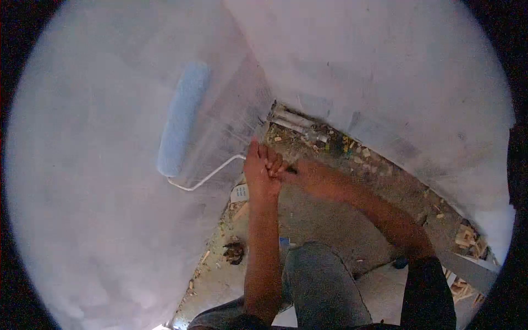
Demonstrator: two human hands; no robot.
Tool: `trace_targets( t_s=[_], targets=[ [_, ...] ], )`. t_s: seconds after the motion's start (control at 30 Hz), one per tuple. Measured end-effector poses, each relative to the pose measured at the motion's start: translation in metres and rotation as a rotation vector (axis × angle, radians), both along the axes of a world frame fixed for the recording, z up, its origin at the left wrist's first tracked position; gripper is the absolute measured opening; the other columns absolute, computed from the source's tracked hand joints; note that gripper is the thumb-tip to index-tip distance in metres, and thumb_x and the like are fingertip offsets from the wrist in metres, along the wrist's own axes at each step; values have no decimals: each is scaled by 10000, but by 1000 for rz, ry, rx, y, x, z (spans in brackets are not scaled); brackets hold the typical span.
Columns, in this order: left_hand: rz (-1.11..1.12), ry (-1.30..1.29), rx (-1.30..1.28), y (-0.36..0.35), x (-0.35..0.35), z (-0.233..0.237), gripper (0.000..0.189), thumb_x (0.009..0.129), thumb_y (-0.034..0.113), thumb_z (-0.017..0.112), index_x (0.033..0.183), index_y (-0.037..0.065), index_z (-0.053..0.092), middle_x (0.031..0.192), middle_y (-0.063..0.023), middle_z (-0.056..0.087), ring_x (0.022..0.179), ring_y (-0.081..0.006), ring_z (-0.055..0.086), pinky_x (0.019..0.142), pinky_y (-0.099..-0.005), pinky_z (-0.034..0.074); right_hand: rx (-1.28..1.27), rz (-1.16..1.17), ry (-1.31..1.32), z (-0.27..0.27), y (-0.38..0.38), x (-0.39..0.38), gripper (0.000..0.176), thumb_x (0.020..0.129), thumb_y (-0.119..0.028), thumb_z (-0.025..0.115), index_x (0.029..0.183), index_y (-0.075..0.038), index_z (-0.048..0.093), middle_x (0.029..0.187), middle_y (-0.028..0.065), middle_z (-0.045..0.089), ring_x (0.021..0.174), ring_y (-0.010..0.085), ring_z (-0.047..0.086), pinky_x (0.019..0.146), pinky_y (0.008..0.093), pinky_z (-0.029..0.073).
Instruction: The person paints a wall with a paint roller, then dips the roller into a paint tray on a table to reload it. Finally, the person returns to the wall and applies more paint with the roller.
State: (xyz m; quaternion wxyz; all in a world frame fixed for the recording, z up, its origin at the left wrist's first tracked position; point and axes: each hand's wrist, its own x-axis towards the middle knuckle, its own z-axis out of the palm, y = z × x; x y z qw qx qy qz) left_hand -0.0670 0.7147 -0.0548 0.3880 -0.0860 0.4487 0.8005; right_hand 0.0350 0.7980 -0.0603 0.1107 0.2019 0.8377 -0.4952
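A paint roller with a fluffy light-blue sleeve (184, 118) lies against the pale wall (99, 165) on the left. Its bent white wire frame (212, 175) runs down and right into my left hand (264, 168), whose fingers are wrapped round the handle. Just to the right, my right hand (316, 179) is blurred but looks closed on the handle's dark rear end. Most of the handle is hidden by the hands. Darker, streaky wall shows between the sleeve and the corner.
A second pale wall (396, 66) meets the first at a corner. Rubble (341, 146) lines its foot. On the floor (330, 220) are a white printed piece (240, 193), a dark lump (234, 253) and wood scraps (467, 236). My jeans-clad knee (322, 275) is below.
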Motion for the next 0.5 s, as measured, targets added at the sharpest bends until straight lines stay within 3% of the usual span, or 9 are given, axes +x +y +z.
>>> trace_targets(
  t_s=[0.07, 0.1, 0.17, 0.2, 0.27, 0.3, 0.33, 0.47, 0.5],
  targets=[
    [-46, -3, -53, -5, -1, -21, 361, 907, 298, 387, 593, 122, 362, 456, 2, 287, 345, -126, 262, 348, -274, 278, -22, -1, 15, -9, -4, -1, 541, 855, -480, 441, 902, 39, 584, 608, 192, 544, 549, 258, 534, 577, 412, 430],
    [-72, 3, -70, -2, -2, -39, 369, 906, 287, 387, 576, 124, 357, 452, 2, 285, 343, -127, 259, 345, -275, 273, -46, -45, 96, -38, -9, 3, 533, 854, -477, 444, 916, 35, 582, 626, 196, 550, 543, 262, 537, 569, 416, 428],
    [-52, -123, -67, 2, 1, -107, 350, 894, 253, 393, 570, 127, 350, 452, 3, 281, 344, -128, 245, 342, -278, 264, 202, 68, 242, -116, -12, 15, 520, 853, -468, 447, 946, 27, 576, 668, 203, 559, 546, 271, 546, 562, 427, 428],
    [-129, 115, -96, 2, 0, -175, 344, 887, 257, 400, 572, 128, 349, 453, 4, 280, 348, -127, 245, 345, -274, 261, 471, 221, 299, -170, -8, 25, 514, 853, -463, 446, 963, 23, 572, 692, 207, 563, 555, 275, 553, 563, 433, 429],
    [-169, 115, -40, -2, 3, -211, 335, 878, 262, 408, 577, 130, 349, 456, 8, 280, 354, -120, 249, 350, -268, 256, 515, 283, 168, -165, -7, 31, 486, 851, -435, 453, 991, 18, 561, 735, 217, 568, 584, 282, 566, 575, 443, 432],
    [-138, -119, 56, -1, 7, -189, 331, 876, 264, 409, 579, 130, 349, 459, 10, 282, 357, -114, 253, 351, -265, 255, 296, 185, -9, -109, -9, 30, 465, 850, -412, 460, 1003, 18, 554, 752, 224, 568, 605, 285, 572, 585, 447, 433],
    [-110, -358, 141, -2, 12, -171, 327, 874, 265, 409, 582, 130, 350, 461, 12, 283, 360, -108, 257, 353, -263, 253, 230, 166, -84, -94, -12, 32, 446, 849, -392, 466, 997, 20, 551, 755, 226, 568, 623, 283, 576, 595, 447, 434],
    [-19, -411, 150, -12, 19, -126, 341, 877, 254, 395, 563, 135, 336, 466, 21, 290, 364, -90, 255, 351, -253, 252, 295, 197, -95, -82, -31, 38, 372, 842, -321, 497, 950, 32, 541, 722, 214, 566, 661, 261, 582, 616, 430, 445],
    [-30, -416, 192, -19, 21, -118, 339, 876, 248, 393, 561, 136, 336, 469, 23, 292, 367, -86, 259, 350, -249, 252, 211, 114, -80, -76, -36, 40, 357, 839, -303, 511, 957, 33, 532, 711, 205, 563, 653, 253, 581, 605, 418, 453]
  ],
)
